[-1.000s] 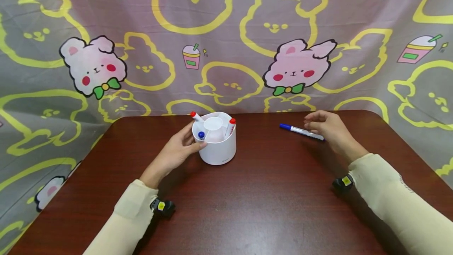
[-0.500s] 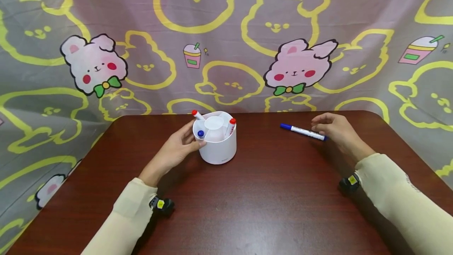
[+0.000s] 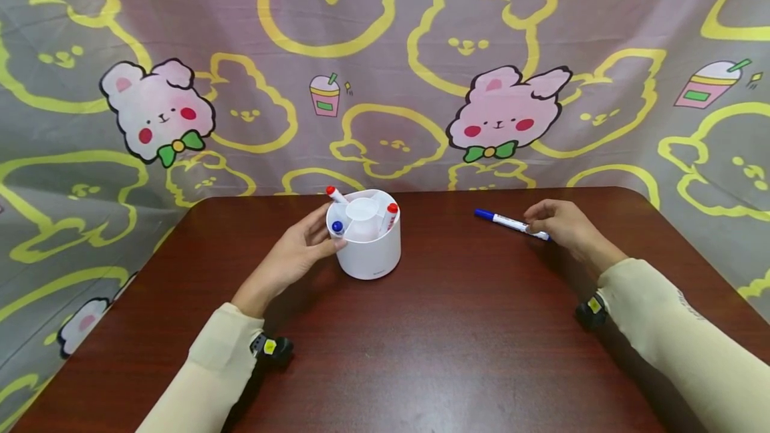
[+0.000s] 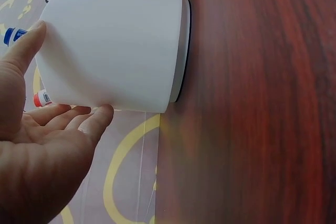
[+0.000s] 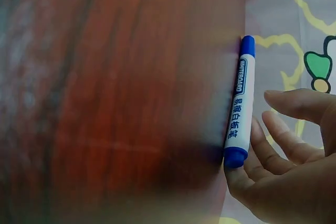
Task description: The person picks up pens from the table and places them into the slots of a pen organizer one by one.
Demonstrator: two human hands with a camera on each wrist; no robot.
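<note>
In the head view my left hand [image 3: 291, 256] holds a round white pen holder [image 3: 375, 259] by its left side. The thumb lies at the near rim and the other fingers reach round the far side, as the left wrist view also shows. Two red-capped markers and one blue-ended marker [image 3: 337, 226] stick up from its compartments. On the right, a white whiteboard marker [image 5: 241, 93] with blue ends lies on the table. My right hand [image 3: 565, 229] is at its right end, the fingers behind it and the thumb apart from it in the right wrist view.
The dark reddish-brown wooden table [image 3: 421, 339] fills the foreground. Along its back edge hangs a curtain [image 3: 385, 85] printed with cartoon animals. A small black camera [image 3: 279, 351] is strapped on the left wrist, another black camera [image 3: 591, 313] on the right.
My right hand shifted right, then came back left and lower over the marker's right end. The pen holder has turned slightly in my left hand. The whiteboard marker stays in place.
</note>
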